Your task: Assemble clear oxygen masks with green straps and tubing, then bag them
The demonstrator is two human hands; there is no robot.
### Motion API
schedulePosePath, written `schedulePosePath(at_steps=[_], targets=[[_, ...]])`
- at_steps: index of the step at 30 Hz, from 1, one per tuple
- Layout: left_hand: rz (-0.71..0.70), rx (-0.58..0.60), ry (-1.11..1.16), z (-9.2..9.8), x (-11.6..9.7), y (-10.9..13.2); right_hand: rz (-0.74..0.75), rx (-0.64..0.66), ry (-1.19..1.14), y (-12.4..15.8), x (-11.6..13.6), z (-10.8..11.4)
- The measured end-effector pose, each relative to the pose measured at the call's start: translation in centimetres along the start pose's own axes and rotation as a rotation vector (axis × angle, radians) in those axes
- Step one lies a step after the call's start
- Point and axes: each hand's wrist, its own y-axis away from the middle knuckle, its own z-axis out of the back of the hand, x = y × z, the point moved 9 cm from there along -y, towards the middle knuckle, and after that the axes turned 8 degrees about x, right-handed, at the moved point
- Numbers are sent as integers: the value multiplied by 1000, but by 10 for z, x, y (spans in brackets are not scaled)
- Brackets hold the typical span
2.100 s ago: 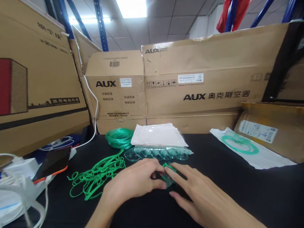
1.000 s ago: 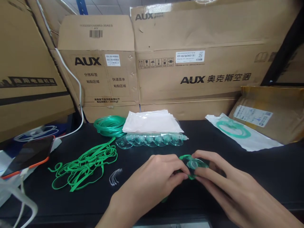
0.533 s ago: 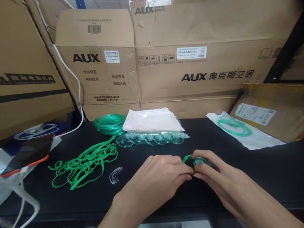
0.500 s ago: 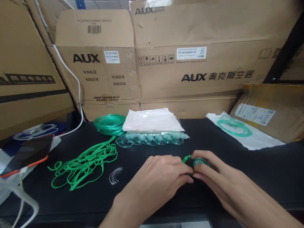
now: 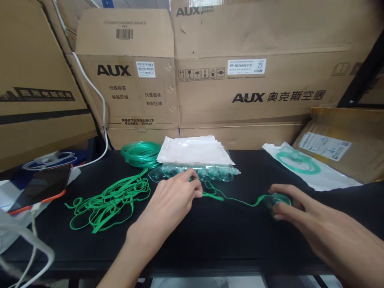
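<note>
My right hand [image 5: 300,212] grips a clear green oxygen mask [image 5: 281,199] between thumb and fingers. From the mask a thin green elastic strap [image 5: 240,200] runs left across the black tabletop to my left hand [image 5: 177,192]. The left fingers are closed on that strap, with loops of it showing beside the fingertips. Just behind the left hand lies a row of clear green masks [image 5: 214,173], partly covered by the hand. A tangle of green elastic straps [image 5: 112,204] rests to the left, apart from both hands.
White packets [image 5: 195,150] lie over the mask row. Coiled green tubing [image 5: 141,154] sits beside them. At right, a white pouch [image 5: 327,180] with tubing leans near a taped carton [image 5: 333,140]. A phone [image 5: 45,188] and white cable [image 5: 103,120] occupy the left; cardboard boxes [image 5: 210,108] stand behind.
My hands have drawn apart: the left moved left with the strap, the right moved right with the mask. The strap now stretches between them. Several small metal strips are now out of sight.
</note>
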Motion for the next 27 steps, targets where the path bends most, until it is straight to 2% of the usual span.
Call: schedulePosePath(at_steps=[3, 6, 9, 12, 16, 22, 27], targets=[[5, -16, 58, 0, -7, 0, 32, 165, 142, -7, 9, -15], [-36, -49, 153, -5, -35, -2, 75, 241, 135, -14, 28, -22], [-68, -18, 182, -19, -61, -5, 56, 279, 92, -15, 40, -27], [-59, 16, 157, -29, -71, -7, 42, 236, 79, -15, 46, -25], [-61, 7, 273, -29, -69, -6, -3, 139, 103, -20, 44, -22], [-92, 41, 428, -29, -65, -3, 80, 79, 162, -28, 49, -22], [-112, 85, 415, -29, -72, -2, 0, 80, 138, -29, 31, -19]])
